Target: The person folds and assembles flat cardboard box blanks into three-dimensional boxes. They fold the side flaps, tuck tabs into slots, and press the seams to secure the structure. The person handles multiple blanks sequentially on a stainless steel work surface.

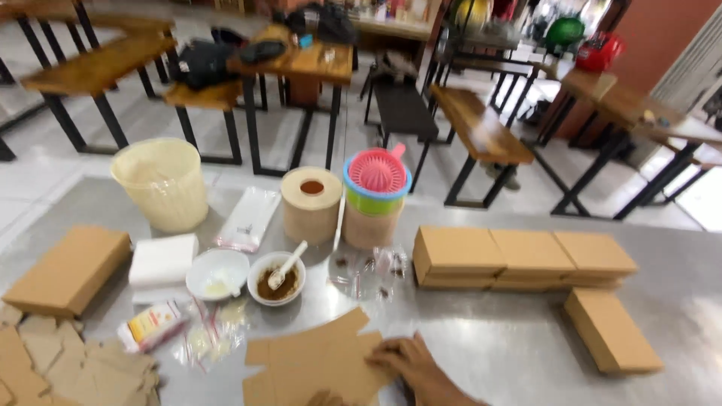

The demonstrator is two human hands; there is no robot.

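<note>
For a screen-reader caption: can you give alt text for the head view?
A right hand rests on a flat unfolded cardboard blank on a steel table. Behind it stand a bowl of brown paste with a spoon, folded brown boxes and a cream basket.

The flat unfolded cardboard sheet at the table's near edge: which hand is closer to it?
Right. The right hand lies on the flat cardboard sheet, touching its right edge. The left hand is hardly in view at the bottom edge.
</note>
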